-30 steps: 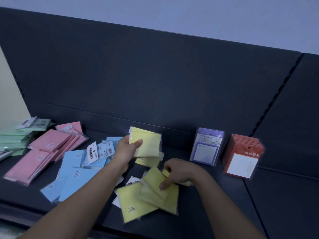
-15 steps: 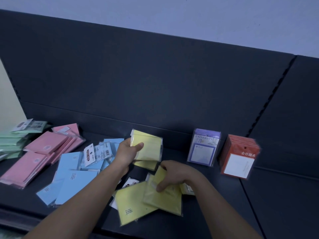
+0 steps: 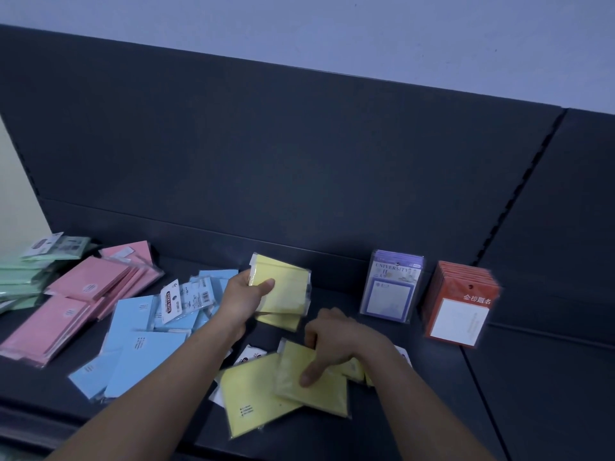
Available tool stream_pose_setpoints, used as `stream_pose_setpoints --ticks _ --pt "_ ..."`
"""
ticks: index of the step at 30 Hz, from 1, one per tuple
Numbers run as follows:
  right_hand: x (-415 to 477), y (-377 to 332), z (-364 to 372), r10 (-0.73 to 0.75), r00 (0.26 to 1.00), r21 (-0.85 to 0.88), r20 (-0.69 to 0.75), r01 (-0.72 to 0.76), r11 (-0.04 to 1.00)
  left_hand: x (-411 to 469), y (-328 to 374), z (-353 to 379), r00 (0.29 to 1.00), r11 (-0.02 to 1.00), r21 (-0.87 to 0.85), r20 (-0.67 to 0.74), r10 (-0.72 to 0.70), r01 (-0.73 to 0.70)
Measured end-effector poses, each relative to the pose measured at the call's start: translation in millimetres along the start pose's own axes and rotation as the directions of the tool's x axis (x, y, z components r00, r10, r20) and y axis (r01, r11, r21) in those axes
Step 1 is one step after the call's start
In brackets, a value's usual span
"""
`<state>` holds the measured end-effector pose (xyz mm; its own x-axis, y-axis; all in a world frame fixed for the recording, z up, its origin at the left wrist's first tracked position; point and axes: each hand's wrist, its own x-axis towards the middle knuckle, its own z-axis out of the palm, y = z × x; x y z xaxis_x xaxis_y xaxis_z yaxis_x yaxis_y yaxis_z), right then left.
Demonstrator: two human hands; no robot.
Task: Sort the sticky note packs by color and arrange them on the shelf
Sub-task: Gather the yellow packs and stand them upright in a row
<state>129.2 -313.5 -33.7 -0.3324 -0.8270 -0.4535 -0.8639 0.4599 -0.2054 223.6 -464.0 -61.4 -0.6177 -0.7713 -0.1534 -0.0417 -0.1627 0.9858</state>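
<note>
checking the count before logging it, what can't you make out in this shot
Head view:
green packs: cropped by the left edge, count unknown.
loose yellow packs: the right hand covers part of the pile.
yellow stack in the left hand: pack count unclear.
blue pack labels: print too small.

Green packs (image 3: 23,272) partly beyond left edge

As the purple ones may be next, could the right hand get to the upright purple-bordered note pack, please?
Probably yes: only bare dark shelf lies between the right hand and the purple-bordered note pack. Its fingers, though, grip a flat yellow plastic-wrapped pack, so that goes down first.
</note>
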Motion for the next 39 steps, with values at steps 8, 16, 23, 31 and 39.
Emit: stream_pose_setpoints --ticks 8,16,23,31,39 --pt "7 6 5 -0.025 0.963 0.651 -0.269 0.2 0.732 -1 -2 -4 0.999 0.999 0.035 0.051 0.013 -0.015" --pt "24 -2 -5 0.161 0.765 0.526 -0.624 0.258 0.81 -6 0 -11 0.976 1.0 0.018 0.217 0.018 -0.022" --pt "38 -15 0 0.211 0.663 0.494 -0.718 0.272 0.826 -8 -2 -25 0.955 0.996 0.077 0.292 -0.057 0.036" --pt "23 -36 3 0.036 0.776 0.339 -0.63 0.233 0.912 -1 -12 -27 0.975 0.995 0.081 0.22 0.031 -0.05" --pt "11 -42 7 -0.115 0.993 -0.071 -0.037 0.113 0.991 2 -10 -27 0.976 0.993 0.107 0.216 0.035 -0.059"
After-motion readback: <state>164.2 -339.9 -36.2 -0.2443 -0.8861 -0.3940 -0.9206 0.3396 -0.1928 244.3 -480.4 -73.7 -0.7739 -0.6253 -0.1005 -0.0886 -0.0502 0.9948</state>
